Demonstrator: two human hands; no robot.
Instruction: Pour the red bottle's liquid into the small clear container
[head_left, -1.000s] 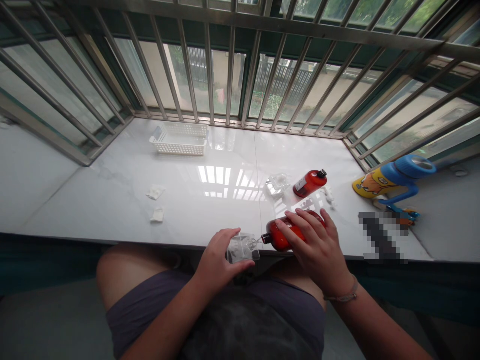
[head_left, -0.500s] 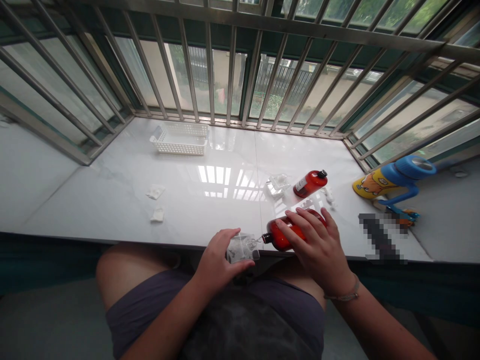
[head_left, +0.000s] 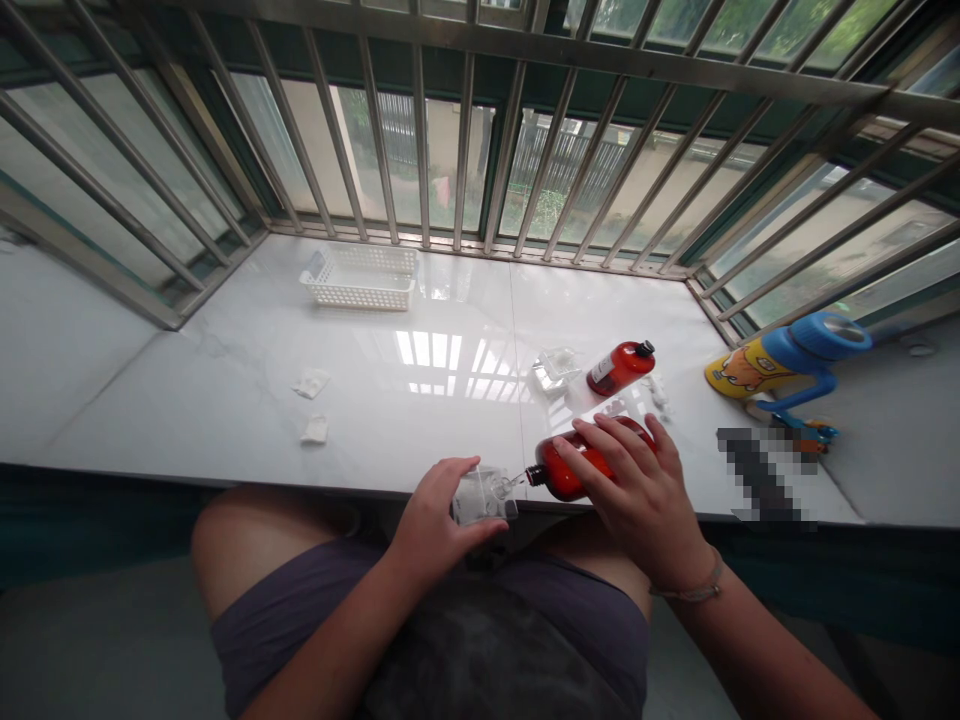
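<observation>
Red bottle (head_left: 570, 468), head view: where is it, and what grips it? (student)

It lies at the front edge of the marble sill (head_left: 420, 400), nearer the person than the capped red bottle (head_left: 619, 366) and slightly to its left. The right hand (head_left: 645, 495) covers it from above, with the fingers (head_left: 607, 450) curled closed round its body. (tutor)

Which way does it point? (student)

The long axis is close to horizontal and runs across the view. The uncapped neck points to the person's left, away from the capped red bottle. Its thin tip meets the small clear container (head_left: 484, 495), which the left hand (head_left: 439, 515) pinches between thumb and fingers. The base sits under the right palm. (tutor)

What has changed over the last second? (student)

Very little. The right hand has crept a touch towards the capped red bottle and its fingers have resettled. The tilt and the tip's contact with the container are as before. I judge that the work of neck to container is in progress and held steady. Whether liquid is flowing is too small to tell. (tutor)
</observation>
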